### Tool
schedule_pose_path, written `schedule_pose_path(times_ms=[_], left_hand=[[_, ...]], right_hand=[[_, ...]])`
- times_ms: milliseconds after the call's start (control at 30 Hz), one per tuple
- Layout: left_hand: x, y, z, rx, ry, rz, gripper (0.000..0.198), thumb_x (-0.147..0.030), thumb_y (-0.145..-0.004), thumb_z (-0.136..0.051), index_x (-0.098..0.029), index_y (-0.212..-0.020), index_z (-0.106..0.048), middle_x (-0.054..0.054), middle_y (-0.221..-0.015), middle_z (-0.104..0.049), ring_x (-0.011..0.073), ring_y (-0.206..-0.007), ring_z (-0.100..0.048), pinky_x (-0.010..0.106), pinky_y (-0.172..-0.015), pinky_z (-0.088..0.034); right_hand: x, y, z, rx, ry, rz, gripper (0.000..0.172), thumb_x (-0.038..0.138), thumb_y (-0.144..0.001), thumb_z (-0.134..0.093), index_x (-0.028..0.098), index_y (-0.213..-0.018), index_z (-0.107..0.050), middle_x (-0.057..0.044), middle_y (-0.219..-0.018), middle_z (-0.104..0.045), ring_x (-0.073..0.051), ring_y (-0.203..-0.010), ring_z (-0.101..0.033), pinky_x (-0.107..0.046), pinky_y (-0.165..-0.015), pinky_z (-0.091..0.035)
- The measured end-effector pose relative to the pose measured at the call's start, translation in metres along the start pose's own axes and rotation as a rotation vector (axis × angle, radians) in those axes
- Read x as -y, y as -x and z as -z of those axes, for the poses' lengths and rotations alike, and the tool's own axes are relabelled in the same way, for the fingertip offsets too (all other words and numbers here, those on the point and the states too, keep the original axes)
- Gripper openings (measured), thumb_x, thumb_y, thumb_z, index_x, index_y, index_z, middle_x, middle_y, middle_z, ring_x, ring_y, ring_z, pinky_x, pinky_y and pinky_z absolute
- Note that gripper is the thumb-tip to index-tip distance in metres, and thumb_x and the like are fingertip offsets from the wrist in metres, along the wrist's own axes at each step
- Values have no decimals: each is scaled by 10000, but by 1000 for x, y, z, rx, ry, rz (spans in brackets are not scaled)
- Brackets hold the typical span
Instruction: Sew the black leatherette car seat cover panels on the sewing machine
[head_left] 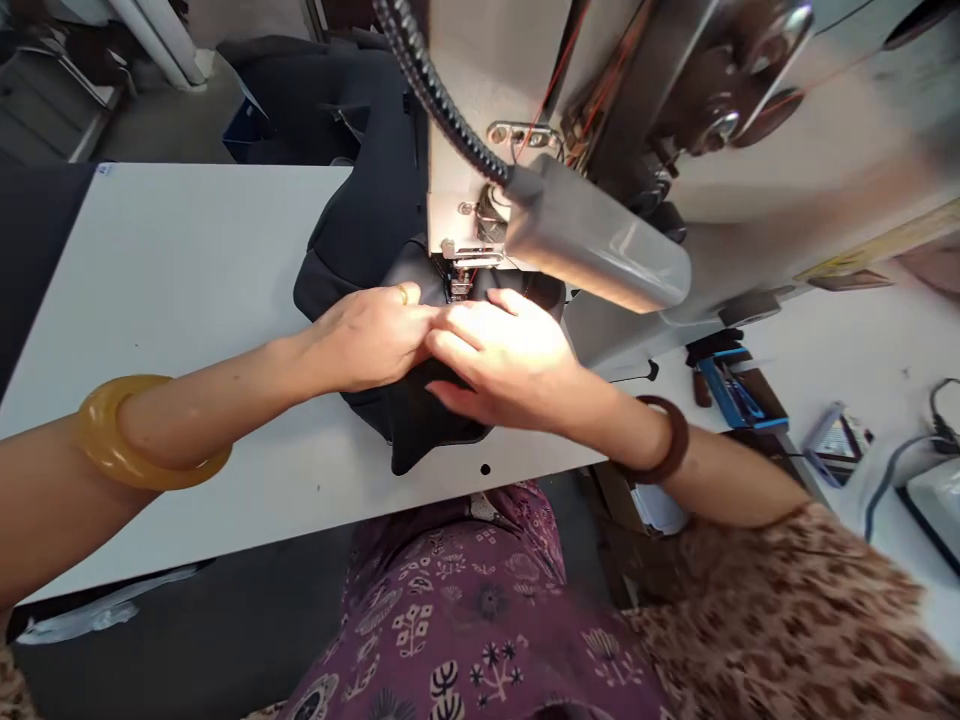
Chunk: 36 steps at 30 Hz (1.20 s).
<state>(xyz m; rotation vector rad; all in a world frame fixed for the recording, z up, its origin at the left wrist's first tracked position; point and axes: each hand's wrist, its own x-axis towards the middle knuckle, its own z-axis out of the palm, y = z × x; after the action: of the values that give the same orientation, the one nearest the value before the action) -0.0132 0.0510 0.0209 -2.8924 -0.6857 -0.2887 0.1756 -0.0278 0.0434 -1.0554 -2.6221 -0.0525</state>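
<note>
Black fabric (360, 215) lies bunched under the presser foot (460, 284) of a sewing machine (457, 120). My left hand (375, 335) is closed on the fabric just left of and in front of the foot, fingers curled in. Beside it, touching its fingertips, my right hand (510, 360) grips the same fabric, the thumb side turned toward the needle area. A corner of the cloth hangs down below both hands toward the table's front edge. The fingertips are partly hidden in the folds.
A white table (187, 270) carries the machine. A grey lamp head (600, 235) on a flexible neck hangs close above my right hand. To the right stand a blue box (742, 390) with tools and a small white-and-grey item (836, 440). More dark cloth drapes over the far edge.
</note>
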Motion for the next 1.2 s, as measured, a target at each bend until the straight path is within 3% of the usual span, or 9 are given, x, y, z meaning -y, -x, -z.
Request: schedule_pose_path(times_ms=[100,200,333,533,733,933,1200], left_hand=[[-2,5,-2,-68,-114,-96,371,-342,-962,-357,-182,-1033,-684,42,-989,-721,208,-767,-582,362,-718,-441],[-7,12,-4,-140,-129,-60,343,-330,-956,-399,-177,-1112,-664,40,-1118,-700,213,-868,-609,397,-835,-444],[-12,17,-6,-96,-108,4,346,-318,-946,-444,-171,-1207,-616,37,-1127,-697,185,-866,-619,321,-703,-475],[-15,15,-9,-187,-165,5,314,-361,-946,-454,-197,-1129,-650,3,-1042,-715,164,-795,-601,290,-643,-476],[-27,12,-11,-209,-130,93,310,-318,-954,-437,-175,-1124,-654,37,-1031,-714,173,-806,-609,308,-631,-462],[-37,6,-11,-148,-98,182,349,-284,-955,-413,-141,-1188,-630,84,-1128,-687,213,-930,-618,341,-636,-461],[-51,-1,-12,-114,-200,236,401,-259,-983,-333,-66,-1201,-608,138,-1065,-695,225,-879,-634,340,-566,-412]], right_hand=[[-22,0,-2,54,314,12,228,235,-945,-403,142,-907,-608,-80,-865,-633,-184,-841,-529,-327,-656,-315],[-19,15,-21,23,461,42,245,130,-952,-376,130,-1017,-612,-72,-1007,-668,-172,-944,-537,-320,-594,-274],[-13,26,-32,-33,567,60,277,76,-941,-377,118,-1072,-617,-57,-1179,-651,-166,-1052,-532,-314,-579,-288],[-19,24,-29,-28,521,69,236,91,-938,-420,122,-1070,-613,-52,-1195,-647,-157,-1071,-532,-294,-587,-296],[-24,17,-19,-51,475,77,194,103,-928,-447,143,-966,-633,-13,-1022,-696,-138,-906,-563,-296,-600,-290],[-37,9,-12,-45,431,75,239,112,-938,-406,184,-929,-633,11,-935,-692,-137,-898,-550,-299,-666,-314],[-44,5,-11,-85,384,87,289,103,-930,-364,172,-963,-642,-3,-880,-692,-134,-782,-547,-299,-605,-281]])
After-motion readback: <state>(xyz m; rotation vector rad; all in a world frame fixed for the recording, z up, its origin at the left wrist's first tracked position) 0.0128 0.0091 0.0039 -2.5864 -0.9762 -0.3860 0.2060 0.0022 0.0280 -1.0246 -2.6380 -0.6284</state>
